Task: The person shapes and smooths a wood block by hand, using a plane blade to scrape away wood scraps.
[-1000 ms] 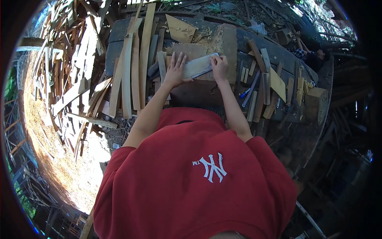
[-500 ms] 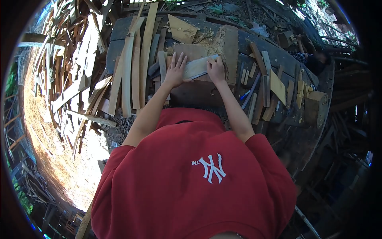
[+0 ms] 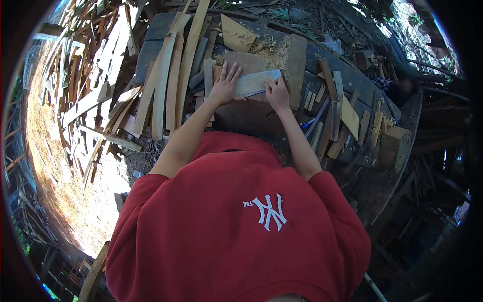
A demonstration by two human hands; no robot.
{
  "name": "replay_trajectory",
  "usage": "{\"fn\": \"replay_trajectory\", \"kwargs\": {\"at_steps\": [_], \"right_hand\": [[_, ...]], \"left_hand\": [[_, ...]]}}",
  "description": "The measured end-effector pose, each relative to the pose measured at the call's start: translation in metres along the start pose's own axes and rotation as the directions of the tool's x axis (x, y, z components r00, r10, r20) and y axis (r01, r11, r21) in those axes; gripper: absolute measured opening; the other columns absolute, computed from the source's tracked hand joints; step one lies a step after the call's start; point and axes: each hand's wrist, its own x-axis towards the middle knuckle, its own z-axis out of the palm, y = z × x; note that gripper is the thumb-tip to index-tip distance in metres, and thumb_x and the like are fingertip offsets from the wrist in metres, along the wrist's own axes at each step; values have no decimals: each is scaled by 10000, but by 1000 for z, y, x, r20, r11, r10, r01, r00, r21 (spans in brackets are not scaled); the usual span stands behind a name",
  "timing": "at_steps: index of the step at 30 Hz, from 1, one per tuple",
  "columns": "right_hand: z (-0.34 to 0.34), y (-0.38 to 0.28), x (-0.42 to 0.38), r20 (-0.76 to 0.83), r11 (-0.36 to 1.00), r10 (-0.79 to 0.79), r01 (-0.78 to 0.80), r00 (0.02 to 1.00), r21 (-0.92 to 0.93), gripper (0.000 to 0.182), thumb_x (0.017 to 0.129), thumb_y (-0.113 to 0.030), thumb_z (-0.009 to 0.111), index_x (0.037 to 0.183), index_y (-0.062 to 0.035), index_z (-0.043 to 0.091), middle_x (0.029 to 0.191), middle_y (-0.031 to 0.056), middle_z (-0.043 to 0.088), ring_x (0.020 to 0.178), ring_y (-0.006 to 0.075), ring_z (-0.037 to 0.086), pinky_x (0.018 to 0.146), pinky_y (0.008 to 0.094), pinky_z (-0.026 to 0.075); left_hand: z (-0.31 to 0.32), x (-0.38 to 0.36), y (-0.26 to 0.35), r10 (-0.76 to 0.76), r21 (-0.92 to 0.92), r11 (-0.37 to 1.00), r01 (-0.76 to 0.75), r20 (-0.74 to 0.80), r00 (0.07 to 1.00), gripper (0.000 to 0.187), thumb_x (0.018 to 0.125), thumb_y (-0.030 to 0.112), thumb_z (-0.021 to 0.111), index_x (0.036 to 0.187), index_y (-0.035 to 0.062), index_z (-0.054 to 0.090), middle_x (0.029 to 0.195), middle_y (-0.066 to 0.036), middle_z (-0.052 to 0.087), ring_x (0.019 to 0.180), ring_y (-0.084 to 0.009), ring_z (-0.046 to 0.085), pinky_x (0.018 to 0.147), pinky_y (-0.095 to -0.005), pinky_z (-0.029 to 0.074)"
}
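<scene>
A flat, pale wooden piece lies across a wooden block on the bench. My left hand rests on the piece's left end with its fingers spread. At the right end, my right hand is closed, with its fingers against the near edge; whether it grips the piece or something small is hidden. Wood shavings lie just beyond the piece, beside a thick upright-edged block.
Long wood strips lie left on the bench. Short strips and a pale board lie right, near a wood block. Scrap wood is heaped far left. Another person is at the upper right.
My right hand has moved down from the top of the piece's right end to its near edge. My left hand stays on the left end. The whole view has shifted slightly.
</scene>
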Motion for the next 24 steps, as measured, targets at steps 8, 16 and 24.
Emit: {"fn": "replay_trajectory", "kwargs": {"at_steps": [8,16,24], "right_hand": [[17,-28,-19,13,994,-104,104,995,17,193,850,-137,653,1026,-62,681,897,163,520,802,332,569,718,424,478],[21,-35,-20,-134,994,49,-61,990,-88,180,848,-129,647,1013,-63,679,896,153,517,828,320,562,737,416,475],[-1,-1,-20,-129,990,120,-129,984,-60,194,857,-125,644,1026,-31,663,899,155,513,795,325,569,713,420,478]], "left_hand": [[0,0,-1,-2,26,1000,2,5,1000,1189,630,641,738,1517,86,173,1598,-107,89,1464,-389,-21,1123,-519,268],[3,0,0,-20,5,1000,20,-12,1000,1193,621,616,757,1521,104,165,1599,-98,89,1463,-391,-15,1127,-523,263],[4,3,-3,-12,18,1000,12,-7,1000,1205,617,661,732,1522,108,160,1600,-97,85,1463,-391,-21,1126,-526,264]]}}
